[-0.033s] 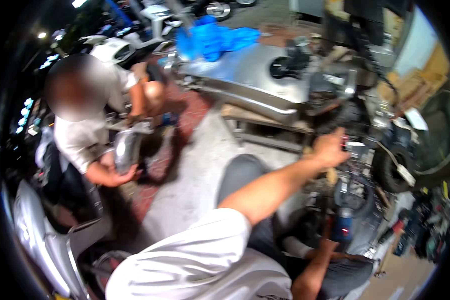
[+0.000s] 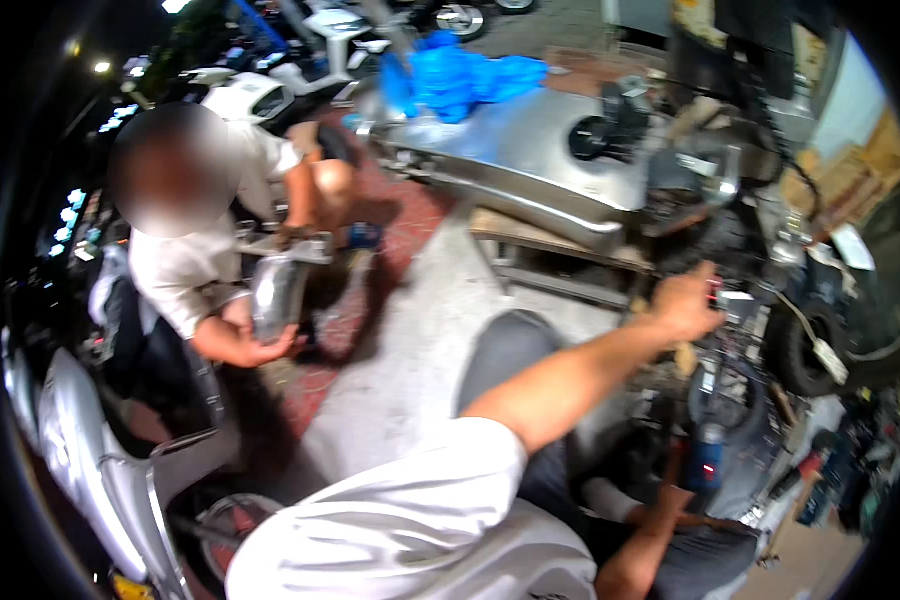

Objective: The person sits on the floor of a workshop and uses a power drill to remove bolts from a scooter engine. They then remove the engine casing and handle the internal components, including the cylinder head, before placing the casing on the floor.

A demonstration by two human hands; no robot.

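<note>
My left arm stretches across to the right, and my left hand (image 2: 688, 306) is closed beside a cluster of metal parts. A small red and black piece shows at its fingertips, too blurred to name. Lower down, my right hand (image 2: 675, 474), partly in shadow, grips a blue power tool (image 2: 708, 460) with a small red spot on its body. Its front end points up toward a dark machine part (image 2: 722, 395) on the floor beside my legs. Blur hides the exact contact there.
A large silver metal tank (image 2: 530, 150) rests on a low wooden bench (image 2: 560, 240), with blue plastic bags (image 2: 460, 78) behind. At left, a person (image 2: 180, 270) holds a silver rounded part (image 2: 278, 295). A silver scooter (image 2: 80, 430), a tire (image 2: 802, 350) and scattered tools (image 2: 860, 450) surround me.
The whole view has shifted slightly, so everything appears a little farther right. Both hands keep their places among the parts.
</note>
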